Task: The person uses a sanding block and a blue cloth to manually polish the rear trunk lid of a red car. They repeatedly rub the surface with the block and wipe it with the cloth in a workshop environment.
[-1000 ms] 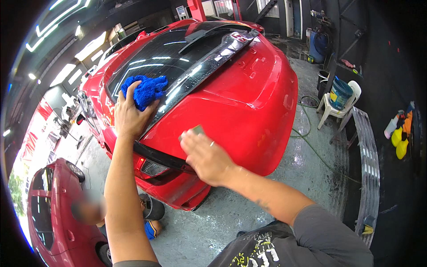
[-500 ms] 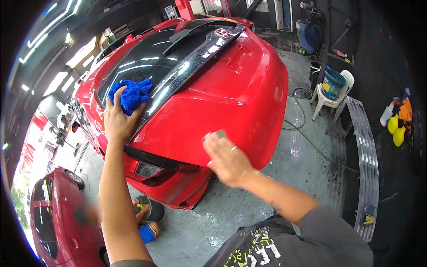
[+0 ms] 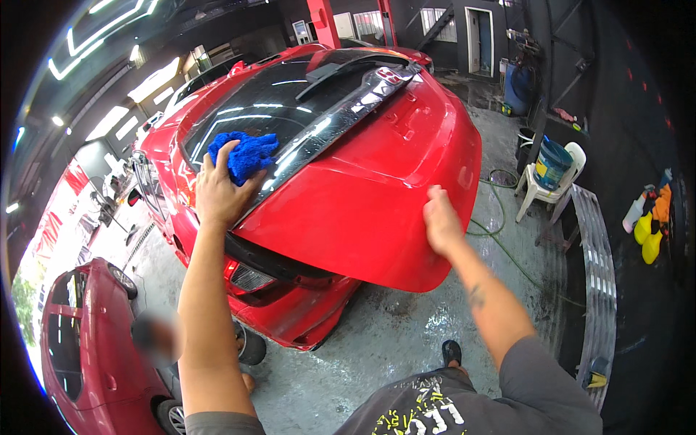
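Note:
My left hand (image 3: pixel 223 192) grips a bunched blue microfibre cloth (image 3: pixel 250 154) at the lower edge of the rear window, beside the glossy black spoiler (image 3: pixel 326 130). Under both hands is the red tailgate (image 3: pixel 326 217) of a car, raised at an angle over the rear bumper (image 3: pixel 290 312). On the tailgate's right part rests my right hand (image 3: pixel 444 221), its fingers curled toward the paint. Whatever lies beneath those fingers is hidden.
A second, darker red car (image 3: pixel 94 348) stands at the lower left, with a crouching person near it beside a black bucket (image 3: pixel 252 348). To the right are a white plastic chair (image 3: pixel 533 196) with a blue bucket (image 3: pixel 552 163), a green hose (image 3: pixel 500 250) and a metal ramp (image 3: pixel 598 290).
My right hand has swept right across the tailgate; a small greenish piece at its fingertips no longer shows. My left hand keeps the cloth by the window. The view has shifted slightly.

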Motion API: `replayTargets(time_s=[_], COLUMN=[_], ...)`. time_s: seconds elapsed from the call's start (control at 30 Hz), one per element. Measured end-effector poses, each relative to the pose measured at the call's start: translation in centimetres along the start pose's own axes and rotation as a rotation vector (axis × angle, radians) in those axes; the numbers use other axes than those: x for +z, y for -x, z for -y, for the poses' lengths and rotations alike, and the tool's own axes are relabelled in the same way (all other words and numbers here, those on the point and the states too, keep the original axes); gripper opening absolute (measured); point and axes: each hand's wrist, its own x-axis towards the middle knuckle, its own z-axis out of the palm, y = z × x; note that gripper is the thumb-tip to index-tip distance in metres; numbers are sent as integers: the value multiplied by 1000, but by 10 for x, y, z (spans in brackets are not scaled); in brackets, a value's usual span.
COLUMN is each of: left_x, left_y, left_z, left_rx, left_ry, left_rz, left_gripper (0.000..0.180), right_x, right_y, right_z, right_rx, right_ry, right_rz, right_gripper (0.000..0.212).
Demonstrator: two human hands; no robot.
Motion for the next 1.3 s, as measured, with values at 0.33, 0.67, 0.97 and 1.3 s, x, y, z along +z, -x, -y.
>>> replayTargets(time_s=[0.33, 0.67, 0.97, 1.3], left_x=[1, -2, 4, 2], left_y=[1, 0, -1, 2], left_z=[8, 12, 13, 23], left_rx=[-12, 14, -10, 57], left_ry=[-48, -20, -85, -14], left_rz=[6, -28, 13, -39], left_gripper=[85, 83, 83, 82], right_x=[55, 26, 16, -7], right_y=[29, -11, -32, 6], right_z=[101, 124, 113, 91], right_rx=[-589, -849, -978, -1095], right_ry=[99, 204, 233, 266], right_rz=[130, 436, 480, 809], right_gripper=[56, 60, 56, 69])
